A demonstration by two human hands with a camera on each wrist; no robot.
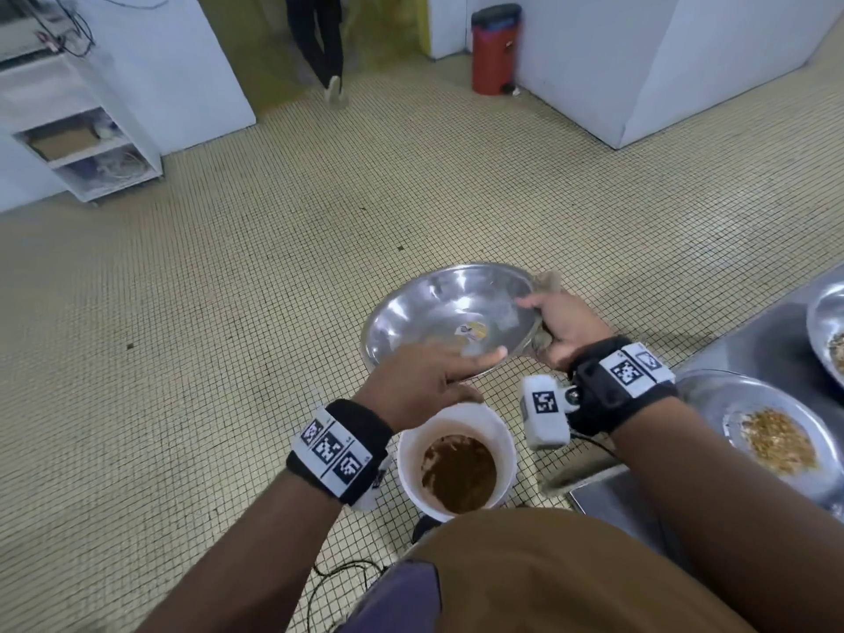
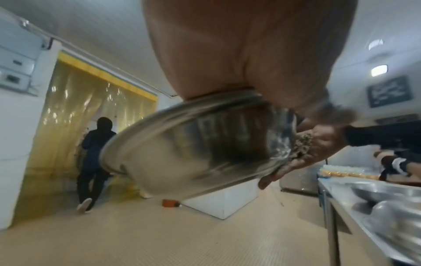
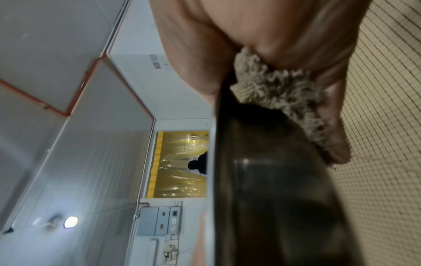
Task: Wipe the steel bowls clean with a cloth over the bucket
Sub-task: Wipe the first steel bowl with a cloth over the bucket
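Note:
A wide steel bowl (image 1: 450, 312) is held tilted above a white bucket (image 1: 406, 450) that holds brown slop. My right hand (image 1: 536, 322) grips the bowl's right rim, thumb inside, with a shaggy grey cloth (image 1: 545, 281) bunched against the outside. My left hand (image 1: 475, 372) holds the near rim, fingers lying inside and thumb beneath. A small yellow-white scrap (image 1: 472, 331) sits at the bowl's bottom. The left wrist view shows the bowl's underside (image 2: 182, 153) and the cloth (image 2: 303, 144). In the right wrist view the cloth (image 3: 280, 93) is pressed to the dark bowl wall (image 3: 273, 180).
A steel counter (image 1: 749, 354) at the right carries two bowls with food scraps (image 1: 776, 440) (image 1: 826, 331). A red bin (image 1: 495, 50) and a white shelf unit (image 1: 87, 143) stand farther off. A person (image 1: 319, 43) walks away. Cables (image 1: 338, 573) lie on the tiled floor.

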